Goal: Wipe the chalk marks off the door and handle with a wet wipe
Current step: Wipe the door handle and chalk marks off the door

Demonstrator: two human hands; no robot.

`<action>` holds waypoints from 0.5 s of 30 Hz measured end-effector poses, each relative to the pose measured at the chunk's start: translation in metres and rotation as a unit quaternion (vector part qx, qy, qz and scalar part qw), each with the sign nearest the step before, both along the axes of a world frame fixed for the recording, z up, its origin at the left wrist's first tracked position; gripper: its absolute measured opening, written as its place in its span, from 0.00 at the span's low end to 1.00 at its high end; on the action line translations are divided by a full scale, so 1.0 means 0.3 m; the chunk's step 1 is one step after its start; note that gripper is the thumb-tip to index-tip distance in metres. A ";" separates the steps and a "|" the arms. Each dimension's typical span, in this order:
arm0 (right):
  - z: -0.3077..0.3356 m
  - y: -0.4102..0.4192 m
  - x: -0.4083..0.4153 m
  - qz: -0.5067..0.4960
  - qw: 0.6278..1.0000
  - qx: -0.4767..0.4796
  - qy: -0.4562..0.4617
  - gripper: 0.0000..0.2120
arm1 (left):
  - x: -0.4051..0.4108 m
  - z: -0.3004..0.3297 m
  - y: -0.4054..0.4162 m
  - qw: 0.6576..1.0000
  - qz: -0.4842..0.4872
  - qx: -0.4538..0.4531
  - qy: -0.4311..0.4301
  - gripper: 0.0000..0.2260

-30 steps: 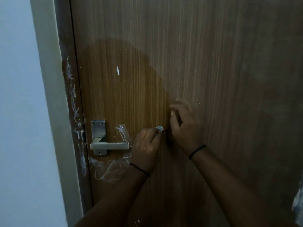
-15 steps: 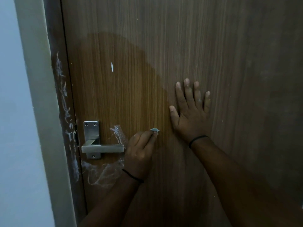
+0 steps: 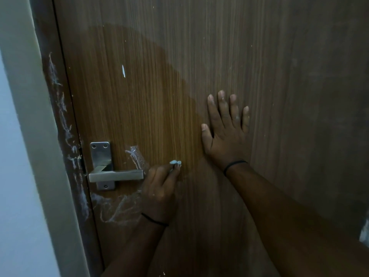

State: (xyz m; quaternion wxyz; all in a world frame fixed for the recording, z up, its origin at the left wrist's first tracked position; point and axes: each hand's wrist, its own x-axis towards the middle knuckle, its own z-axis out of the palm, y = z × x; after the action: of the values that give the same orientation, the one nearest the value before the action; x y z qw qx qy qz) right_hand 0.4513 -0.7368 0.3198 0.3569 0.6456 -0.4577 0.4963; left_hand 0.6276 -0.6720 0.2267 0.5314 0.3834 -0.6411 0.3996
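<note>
The brown wooden door [image 3: 199, 56] fills the view. Its steel lever handle [image 3: 115, 175] is at the left. White chalk marks [image 3: 135, 154] sit just above the lever's tip, more chalk scribbles [image 3: 115, 210] lie below the handle, and a long chalk streak [image 3: 65, 126] runs down the door frame. My left hand [image 3: 157, 186] is right of the lever's tip, its fingertips pinched on a small pale piece [image 3: 175, 162]; whether it is chalk or a wad of wipe I cannot tell. My right hand [image 3: 225, 132] rests flat on the door, fingers spread, holding nothing.
A darker, damp-looking patch [image 3: 149, 86] covers the door above the handle, with a small white fleck [image 3: 123, 70] in it. The pale wall and door jamb [image 3: 26, 136] stand at the left. Something white shows at the right edge [image 3: 364, 230].
My right hand, curled beside the left one a second ago, has moved up and spread flat on the door. The left hand has kept its pinch on the pale piece.
</note>
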 end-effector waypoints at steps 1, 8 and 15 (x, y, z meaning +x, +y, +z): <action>0.001 -0.003 -0.001 0.000 1.000 -0.003 0.001 0.30 | 0.001 0.019 -0.005 1.000 0.005 -0.008 0.007 0.11; -0.006 -0.019 -0.003 0.008 1.000 -0.028 -0.006 0.30 | -0.006 -0.113 0.007 1.000 -0.016 0.016 -0.007 0.07; -0.008 -0.031 -0.002 0.000 0.999 -0.050 -0.004 0.29 | -0.004 0.014 -0.027 0.999 0.006 -0.027 0.016 0.07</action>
State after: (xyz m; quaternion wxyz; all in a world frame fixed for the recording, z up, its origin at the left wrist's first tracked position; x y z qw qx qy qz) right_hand 0.4505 -0.7460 0.3174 0.3869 0.6245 -0.4342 0.5213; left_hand 0.6264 -0.6801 0.2309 0.5499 0.3789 -0.6188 0.4137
